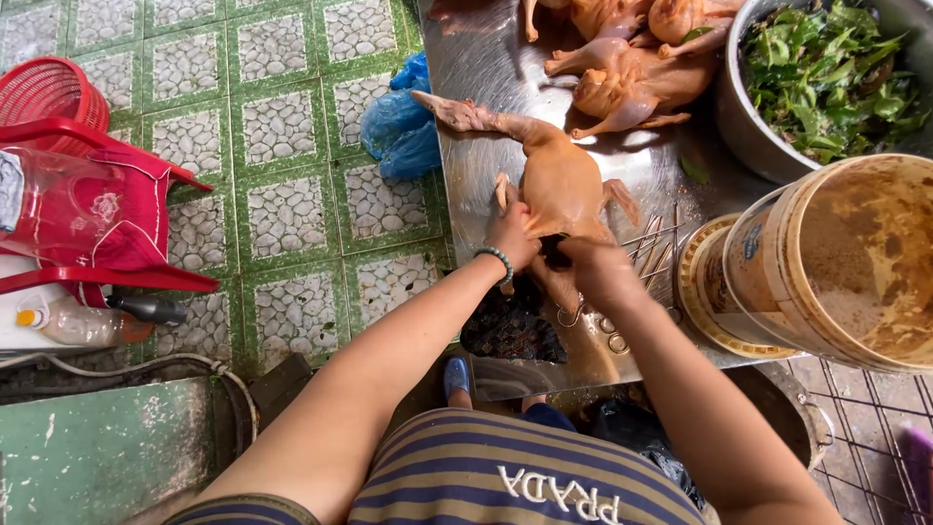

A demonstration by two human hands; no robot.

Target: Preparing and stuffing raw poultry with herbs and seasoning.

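Both hands' grip on plucked bird [559, 185], tan tub [846, 258] beside

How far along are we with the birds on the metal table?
Three plucked birds lie piled at the table's far end; whether they are finished cannot be told. In hand: the left hand and right hand press the rear of one bird. Metal skewers and the bowl of greens lie alongside.

Orange-brown plucked bird carcass [559, 185] on a silver-grey steel table [476, 58]. Left of the table: green-gridded floor tiles with grey pebble pattern [282, 126], blue plastic bag [398, 122], red plastic chair [87, 209]. Right: dark green leaves [826, 73]. Below: navy-and-tan striped shirt [476, 476].
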